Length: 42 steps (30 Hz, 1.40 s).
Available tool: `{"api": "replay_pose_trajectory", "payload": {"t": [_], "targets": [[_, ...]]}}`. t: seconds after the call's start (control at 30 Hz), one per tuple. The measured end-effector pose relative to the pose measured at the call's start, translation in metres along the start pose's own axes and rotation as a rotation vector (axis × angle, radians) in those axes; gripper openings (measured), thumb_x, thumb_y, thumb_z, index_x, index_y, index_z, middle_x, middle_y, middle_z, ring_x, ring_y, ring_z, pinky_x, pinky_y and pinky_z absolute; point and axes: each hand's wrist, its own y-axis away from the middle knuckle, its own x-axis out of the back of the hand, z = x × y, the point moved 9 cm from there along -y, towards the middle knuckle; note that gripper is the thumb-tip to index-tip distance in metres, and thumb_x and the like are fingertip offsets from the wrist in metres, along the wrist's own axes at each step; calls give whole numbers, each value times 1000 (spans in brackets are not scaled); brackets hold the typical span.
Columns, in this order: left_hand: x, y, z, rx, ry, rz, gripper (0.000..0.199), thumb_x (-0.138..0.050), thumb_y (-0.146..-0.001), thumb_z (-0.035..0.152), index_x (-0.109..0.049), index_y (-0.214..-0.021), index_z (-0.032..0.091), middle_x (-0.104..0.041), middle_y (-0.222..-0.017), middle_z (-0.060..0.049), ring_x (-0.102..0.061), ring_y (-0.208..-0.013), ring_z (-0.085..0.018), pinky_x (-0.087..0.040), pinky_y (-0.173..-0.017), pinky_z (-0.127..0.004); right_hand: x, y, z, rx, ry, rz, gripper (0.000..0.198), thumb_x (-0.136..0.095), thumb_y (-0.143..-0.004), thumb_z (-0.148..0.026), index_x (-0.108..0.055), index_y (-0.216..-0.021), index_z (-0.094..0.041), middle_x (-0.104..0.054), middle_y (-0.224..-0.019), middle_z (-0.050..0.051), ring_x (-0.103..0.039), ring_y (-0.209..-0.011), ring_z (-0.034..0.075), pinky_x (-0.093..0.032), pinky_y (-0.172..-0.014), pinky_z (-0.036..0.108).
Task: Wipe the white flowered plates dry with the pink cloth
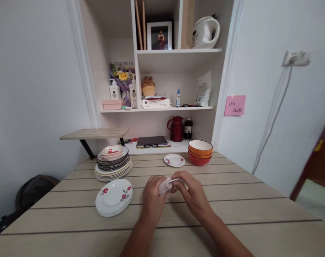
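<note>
Across the slatted worktop, floral plates are already sitting stacked at left, while near the middle I am holding a small pale object in the left hand and pinching a thin white piece against it with the right hand, apparently unfinished.

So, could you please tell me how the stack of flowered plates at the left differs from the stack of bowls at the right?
The flowered plates are shallow and white with red flowers; the bowls are deep, orange and red outside, with a white inside on the top one. The flowered plates lie nearer, to the left of the left hand; the bowls stand farther back, on the right. Both are stacked on the wooden table.
</note>
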Motion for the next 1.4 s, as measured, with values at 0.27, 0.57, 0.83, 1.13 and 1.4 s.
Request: {"api": "replay_pose_trajectory", "payload": {"t": [0.27, 0.57, 0.83, 1.13, 1.4], "targets": [[-1, 4, -23, 309, 222, 65, 22, -73, -72, 33, -69, -88, 18, -72, -82, -4, -65, -77, -21, -51, -71, -29, 1, 4, 22, -237, -330, 86, 15, -56, -87, -35, -64, -87, -23, -63, -81, 2, -55, -75, 19, -42, -66, 27], [-6, 11, -51, 562, 481, 142, 37, -71, -73, 42, -70, -98, 14, -75, -90, -8, -68, -80, -22, -53, -70, -29, -14, 12, 50, -519, -805, 177, 23, -64, -81, -44, -61, -84, -21, -62, -77, 1, -51, -65, 16, -39, -57, 25], [7, 3, 3, 1, 64, 106, 12, -66, -78, 18, -71, -89, 21, -71, -87, -5, -63, -85, -23, -49, -79, -36, 8, 1, 4, -49, -115, 126, 15, -57, -85, -21, -65, -97, -25, -66, -99, 5, -58, -95, 23, -42, -85, 34], [6, 2, -7, 137, 106, 101, 18, -72, -75, 32, -68, -87, 19, -71, -82, -5, -65, -79, -21, -50, -74, -31, 2, 3, 19, -212, -357, 88, 7, -58, -86, -28, -62, -84, -22, -60, -75, 0, -53, -72, 17, -40, -65, 27], [3, 4, -28, 420, 379, 139, 25, -71, -73, 37, -68, -85, 17, -72, -78, -3, -65, -73, -19, -50, -67, -25, -17, 13, 47, -466, -866, 206, 18, -69, -79, -36, -60, -82, -21, -54, -69, -4, -43, -62, 12, -35, -57, 22]]}}
